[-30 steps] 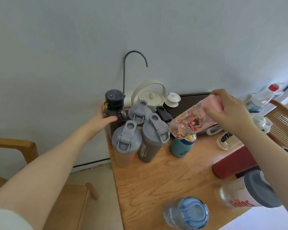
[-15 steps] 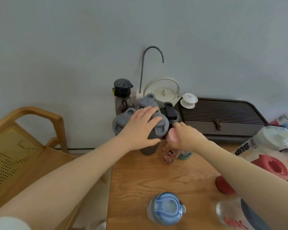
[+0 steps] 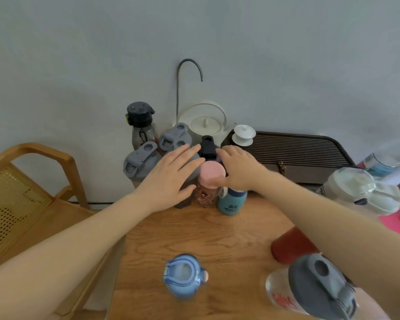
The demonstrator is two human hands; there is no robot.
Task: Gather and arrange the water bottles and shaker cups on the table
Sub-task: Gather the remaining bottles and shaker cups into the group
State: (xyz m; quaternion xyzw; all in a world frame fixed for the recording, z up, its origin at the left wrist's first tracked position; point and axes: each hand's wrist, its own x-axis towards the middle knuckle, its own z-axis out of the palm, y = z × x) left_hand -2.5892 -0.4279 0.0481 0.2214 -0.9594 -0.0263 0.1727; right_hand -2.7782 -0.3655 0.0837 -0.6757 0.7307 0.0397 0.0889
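Observation:
A pink-lidded patterned bottle [image 3: 210, 181] stands upright at the table's back-left among grey shaker cups [image 3: 140, 159], a black-capped bottle [image 3: 141, 124] and a small teal bottle [image 3: 231, 202]. My left hand [image 3: 171, 176] lies flat with spread fingers over a grey shaker cup, mostly hiding it. My right hand [image 3: 239, 168] hovers open just right of the pink lid, thumb at its edge, holding nothing. A blue-lidded bottle [image 3: 183, 274] stands near the front. A clear shaker with a grey lid [image 3: 314, 288] lies at the front right.
A white kettle [image 3: 206, 124] under a curved spout, a small white lidded cup [image 3: 244, 135] and a dark slatted tray [image 3: 298, 155] line the wall. A red cylinder [image 3: 289, 247], a white-lidded clear container [image 3: 360, 191] and a plastic bottle [image 3: 390, 158] sit right. A wooden chair [image 3: 32, 192] stands left.
The pink bottle was carried in tilted, set upright beside the teal bottle, and my right hand has let go of it. My left hand moved from the black-capped bottle onto a grey shaker.

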